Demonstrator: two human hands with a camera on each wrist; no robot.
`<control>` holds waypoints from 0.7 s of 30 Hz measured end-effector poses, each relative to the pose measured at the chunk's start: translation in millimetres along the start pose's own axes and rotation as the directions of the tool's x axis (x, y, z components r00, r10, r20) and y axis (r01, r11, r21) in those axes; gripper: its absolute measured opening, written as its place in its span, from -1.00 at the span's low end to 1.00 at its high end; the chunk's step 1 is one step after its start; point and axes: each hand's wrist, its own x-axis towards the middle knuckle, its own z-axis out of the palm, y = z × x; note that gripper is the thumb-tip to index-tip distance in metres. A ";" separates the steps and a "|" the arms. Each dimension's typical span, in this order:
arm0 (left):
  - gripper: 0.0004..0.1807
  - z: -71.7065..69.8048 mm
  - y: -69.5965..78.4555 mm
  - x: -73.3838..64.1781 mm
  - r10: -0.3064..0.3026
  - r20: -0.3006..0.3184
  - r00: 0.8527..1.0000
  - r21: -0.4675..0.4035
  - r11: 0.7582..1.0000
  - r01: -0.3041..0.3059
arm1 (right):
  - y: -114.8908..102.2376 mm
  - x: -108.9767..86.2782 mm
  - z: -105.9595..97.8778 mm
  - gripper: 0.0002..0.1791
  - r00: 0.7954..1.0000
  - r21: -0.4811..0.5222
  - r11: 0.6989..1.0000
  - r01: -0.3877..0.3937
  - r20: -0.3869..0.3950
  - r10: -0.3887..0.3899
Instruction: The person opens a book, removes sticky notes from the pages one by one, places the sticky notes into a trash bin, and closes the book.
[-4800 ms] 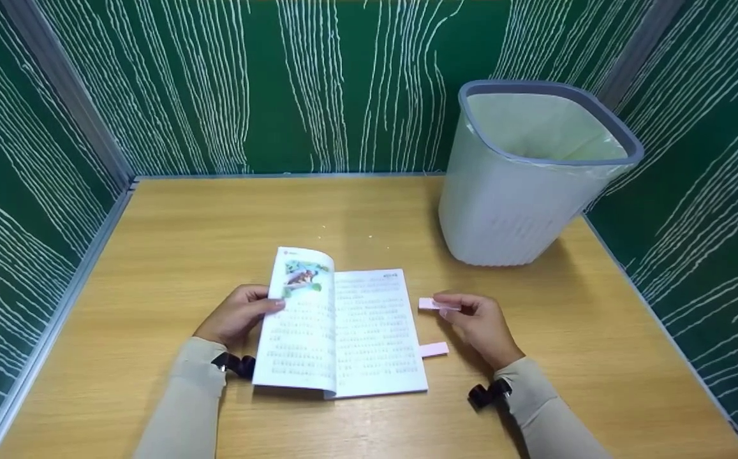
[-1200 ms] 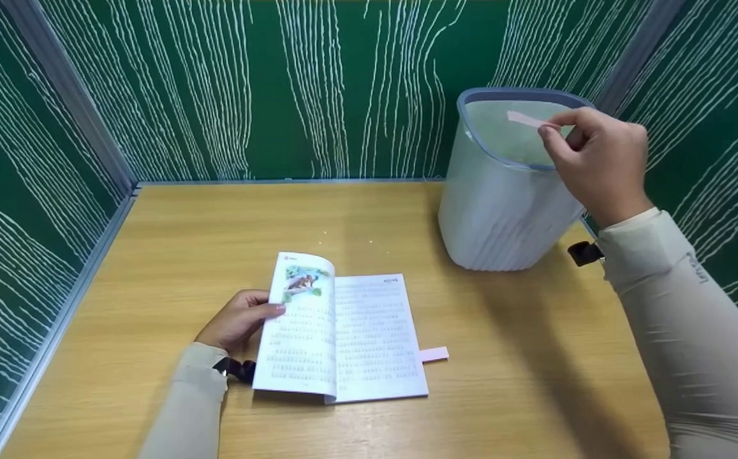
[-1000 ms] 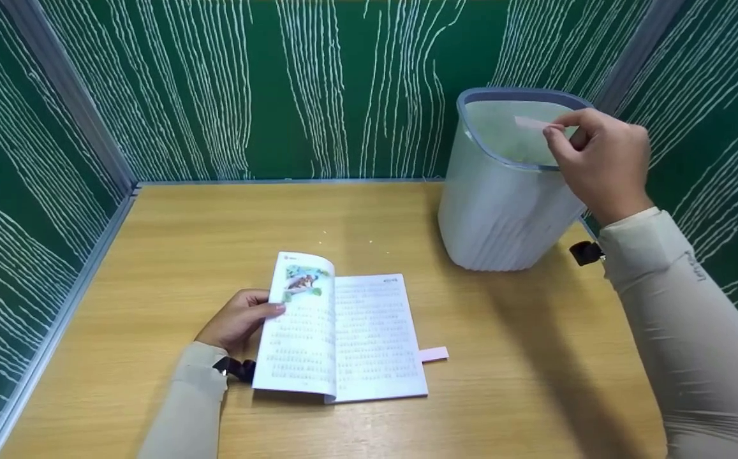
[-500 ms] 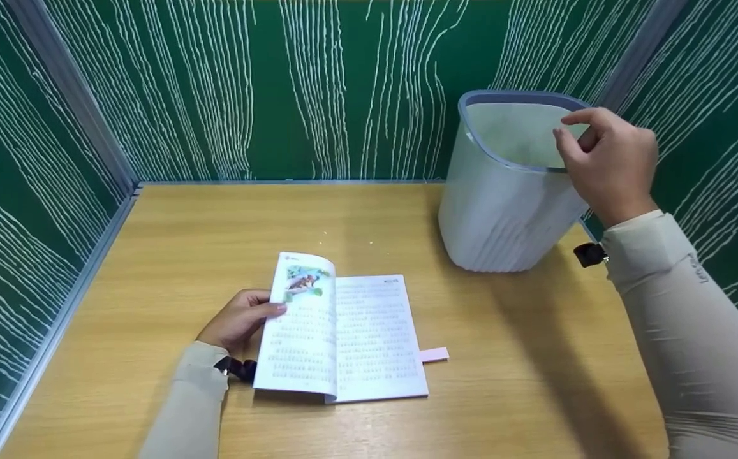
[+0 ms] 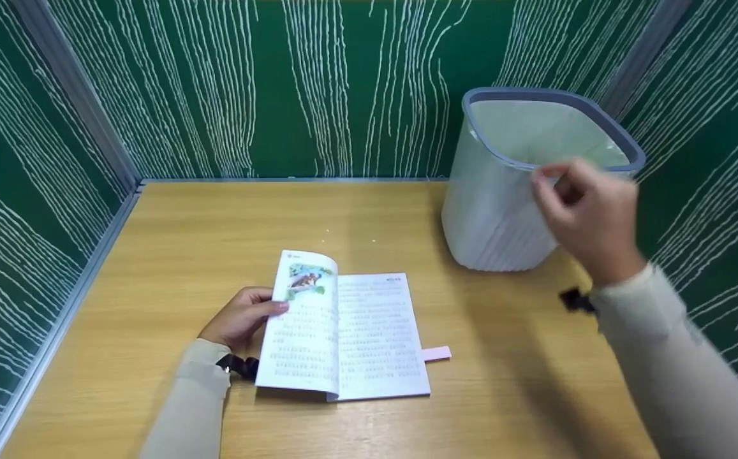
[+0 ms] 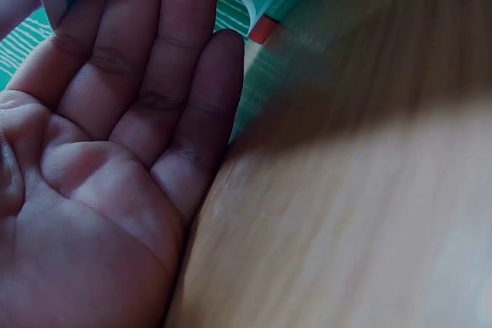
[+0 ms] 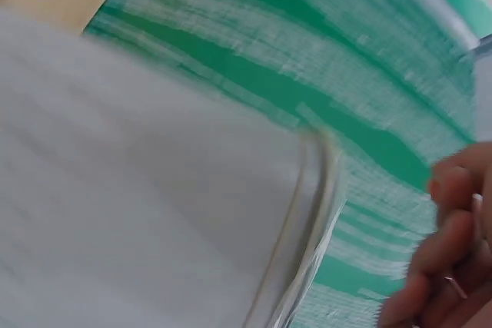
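Note:
An open book (image 5: 378, 338) lies on the wooden table, its left pages lifted and curving up. My left hand (image 5: 241, 317) grips the left pages at their outer edge, thumb on top. In the left wrist view the fingers (image 6: 146, 74) stretch beneath, near a green cover. A pink paper strip (image 5: 437, 353) sticks out from the book's right edge. My right hand (image 5: 592, 220), blurred, is raised in front of the waste bin (image 5: 493, 210), fingers loosely bent and nothing seen between them. The right wrist view shows the bin's pale side (image 7: 146, 190) beside that hand's fingers.
The bin has a grey rim (image 5: 534, 95) and a pale liner, standing at the table's back right. Green panels (image 5: 394, 76) with white lines enclose the back and sides. Several tiny white bits lie on the table (image 5: 215, 236) behind the book.
The right hand took a pink strip from beside the book to over the bin and let it go there. It has since moved down and toward me; the left hand stays put.

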 end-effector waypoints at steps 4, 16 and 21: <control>-0.65 -0.2 -2.0 1.0 0.007 0.007 1.000 0.006 1.000 -0.007 | -13.2 -43.0 9.0 -0.96 0.989 0.119 0.991 -0.062 0.138 0.046; -0.63 1.0 0.5 -1.2 -0.014 0.002 1.000 -0.002 1.000 0.014 | -53.8 -167.1 54.8 -0.78 0.784 0.323 0.794 -0.515 0.551 0.284; -0.67 0.1 -2.1 1.8 0.009 0.008 1.000 -0.016 1.000 -0.009 | -54.6 -192.6 67.2 -0.92 0.638 0.257 0.708 -0.658 0.689 0.343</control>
